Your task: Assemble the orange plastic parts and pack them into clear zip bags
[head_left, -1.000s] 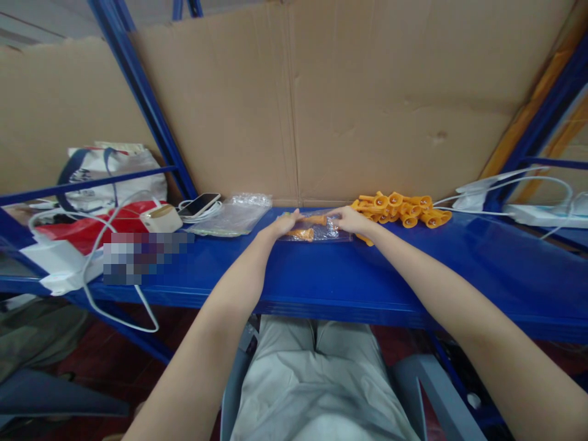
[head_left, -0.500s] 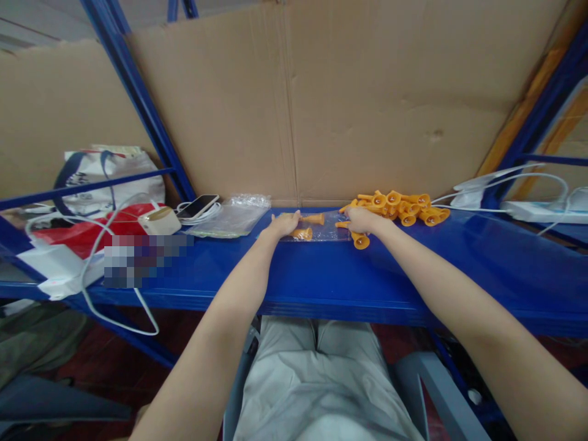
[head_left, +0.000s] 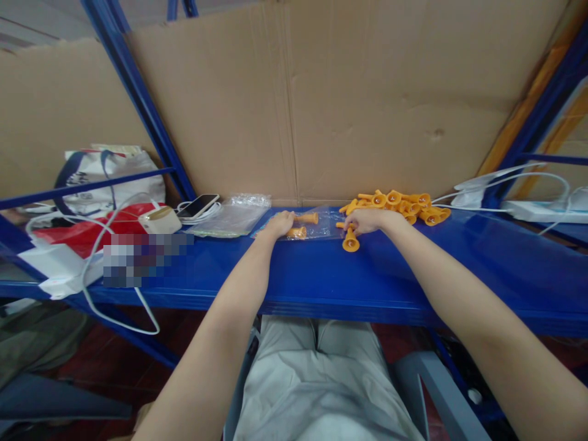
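My left hand (head_left: 281, 224) is closed on the left end of a clear plastic bag (head_left: 325, 224) lying flat on the blue shelf. Two small orange plastic trumpet-shaped pieces, a rear one (head_left: 307, 218) and a front one (head_left: 296, 233), lie at the bag beside my fingers. At the bag's right end, my right hand (head_left: 362, 222) grips an orange trumpet-shaped piece (head_left: 350, 242) with its flared end towards me. A thin orange stem also shows at these fingertips; whether it is a second piece I cannot tell. Just behind this hand lies a heap of similar orange pieces (head_left: 416, 205).
Left of my left hand lie flat clear bags (head_left: 234, 217) and a phone (head_left: 199, 207) on a coiled white cable. Further left are a red bag (head_left: 124, 223), white chargers with looping cables, and a tote bag (head_left: 110, 177). Cardboard (head_left: 349, 110) stands behind the shelf (head_left: 331, 275).
My left hand has shifted slightly left, along with the bag and its two pieces. My right hand, with its orange piece, has also moved a little left.
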Demonstrator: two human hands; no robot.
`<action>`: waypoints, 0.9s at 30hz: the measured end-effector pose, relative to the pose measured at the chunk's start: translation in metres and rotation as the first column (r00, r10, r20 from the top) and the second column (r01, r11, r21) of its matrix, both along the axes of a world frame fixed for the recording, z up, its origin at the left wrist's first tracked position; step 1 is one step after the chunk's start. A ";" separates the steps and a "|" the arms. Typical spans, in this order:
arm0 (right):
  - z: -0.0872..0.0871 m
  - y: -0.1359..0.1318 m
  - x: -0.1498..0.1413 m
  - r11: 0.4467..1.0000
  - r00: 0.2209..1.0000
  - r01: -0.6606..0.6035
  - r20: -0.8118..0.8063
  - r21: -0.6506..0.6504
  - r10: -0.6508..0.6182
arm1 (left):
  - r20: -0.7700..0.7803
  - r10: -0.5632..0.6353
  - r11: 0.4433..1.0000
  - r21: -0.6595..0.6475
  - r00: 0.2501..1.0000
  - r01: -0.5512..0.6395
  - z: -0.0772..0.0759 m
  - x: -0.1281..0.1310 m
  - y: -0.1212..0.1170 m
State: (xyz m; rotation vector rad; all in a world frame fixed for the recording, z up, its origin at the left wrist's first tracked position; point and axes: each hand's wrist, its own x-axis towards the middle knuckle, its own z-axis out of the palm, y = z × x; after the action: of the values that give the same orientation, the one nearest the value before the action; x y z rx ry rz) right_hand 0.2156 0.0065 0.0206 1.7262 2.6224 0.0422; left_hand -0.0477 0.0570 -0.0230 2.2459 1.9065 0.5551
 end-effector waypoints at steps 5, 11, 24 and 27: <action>0.008 -0.005 -0.001 0.995 0.994 0.085 0.068 -0.050 -0.081 | -0.013 -0.002 1.000 0.029 1.000 0.002 -0.002 -0.004 0.006; 0.026 -0.018 0.009 0.992 0.991 0.123 0.061 -0.008 -0.122 | -0.027 -0.016 0.999 0.028 1.000 0.016 0.000 -0.004 0.005; 0.013 -0.025 -0.026 0.980 0.979 0.140 0.128 0.140 -0.158 | -0.039 -0.084 0.996 -0.003 0.996 0.084 0.011 -0.005 0.005; 0.008 -0.030 -0.036 0.972 0.978 0.156 0.108 0.175 -0.176 | -0.015 -0.098 0.995 0.011 0.995 0.098 0.011 -0.004 0.004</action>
State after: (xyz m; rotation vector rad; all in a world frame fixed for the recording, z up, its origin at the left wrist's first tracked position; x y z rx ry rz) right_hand 0.1797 -0.0236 0.0287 1.9201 2.4404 0.3641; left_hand -0.0522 0.0612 -0.0121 2.3420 1.7919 0.5388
